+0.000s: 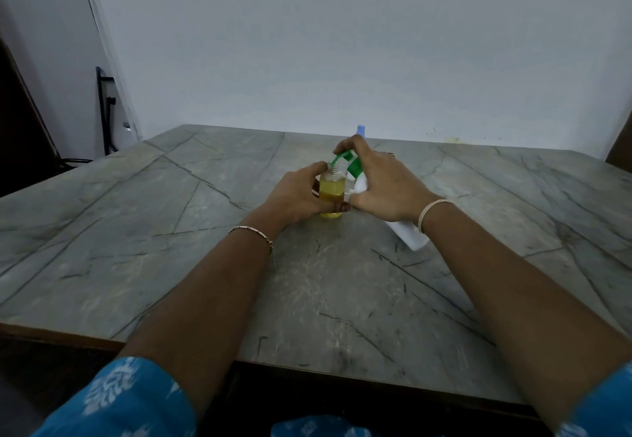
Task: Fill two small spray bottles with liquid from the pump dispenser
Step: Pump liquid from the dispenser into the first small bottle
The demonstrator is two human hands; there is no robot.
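Nearest us, the table (205, 265) is a smooth, stone-patterned slab, which we judge gives a light plastic base little grip. Above it the pump dispenser (407, 235), white-bodied, lies tilted with its bottom toward us; we cannot tell whether that bottom touches the slab. The right hand (386, 183) is wrapped round its upper part, with the forefinger curled over the green pump head (345, 156). We judge the dispenser the heavier item, stiff-walled, and best taken high on the body so that one finger can work the pump. Just left of it the small bottle (331, 194) stands upright on the table, cap off, with yellow liquid well up its body and the spout at its open neck. The left hand (301, 194) grips it round the body between thumb and fingers. We judge this bottle light, thin-walled and easily tipped: hold it low and firmly without squeezing. Behind the hands a blue cap (361, 130) shows, possibly the second bottle; its body is hidden.
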